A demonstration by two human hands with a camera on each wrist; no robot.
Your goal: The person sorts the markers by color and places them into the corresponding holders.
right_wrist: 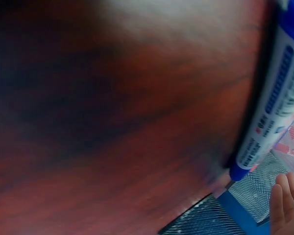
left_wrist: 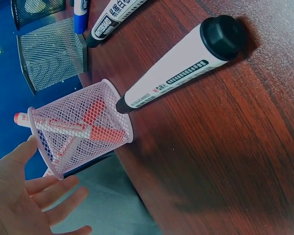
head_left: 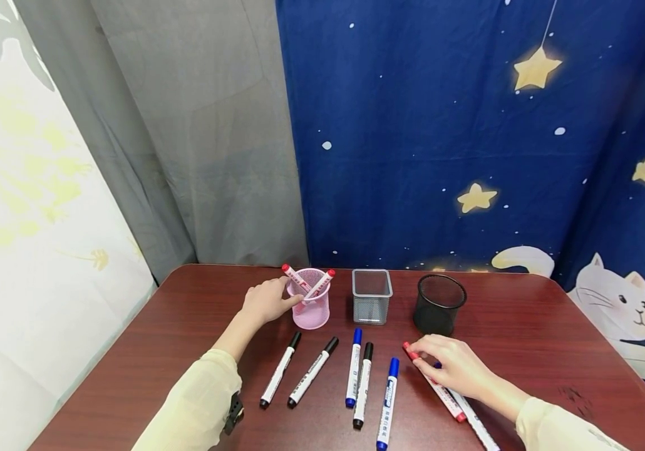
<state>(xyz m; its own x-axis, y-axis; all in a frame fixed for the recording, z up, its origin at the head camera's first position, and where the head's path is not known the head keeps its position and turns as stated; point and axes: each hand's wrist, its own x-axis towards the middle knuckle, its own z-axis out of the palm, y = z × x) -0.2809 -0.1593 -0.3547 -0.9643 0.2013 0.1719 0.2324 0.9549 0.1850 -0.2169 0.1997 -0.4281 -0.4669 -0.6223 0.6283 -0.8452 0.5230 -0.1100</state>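
Note:
My left hand [head_left: 268,300] holds the rim of a pink mesh pen cup [head_left: 311,314], thumb on one side and fingers on the other. Two red-and-white markers [left_wrist: 63,125] lean crossed inside that cup, red ends showing above the rim. At the right, my right hand [head_left: 452,363] pinches a red whiteboard marker [head_left: 448,401] near its red end, between thumb and forefinger; the marker lies along the table. Partly under this hand lies a blue-capped marker [right_wrist: 274,98], crossing close beside the red one. In the right wrist view only some fingers [right_wrist: 279,200] show at the corner.
A silver square mesh cup [head_left: 372,307] and a black round mesh cup [head_left: 435,316] stand right of the pink one. Black-capped markers [head_left: 280,371] and blue-capped markers [head_left: 388,404] lie spread across the brown table [head_left: 187,326]. Curtains [head_left: 412,125] hang behind the table's back edge.

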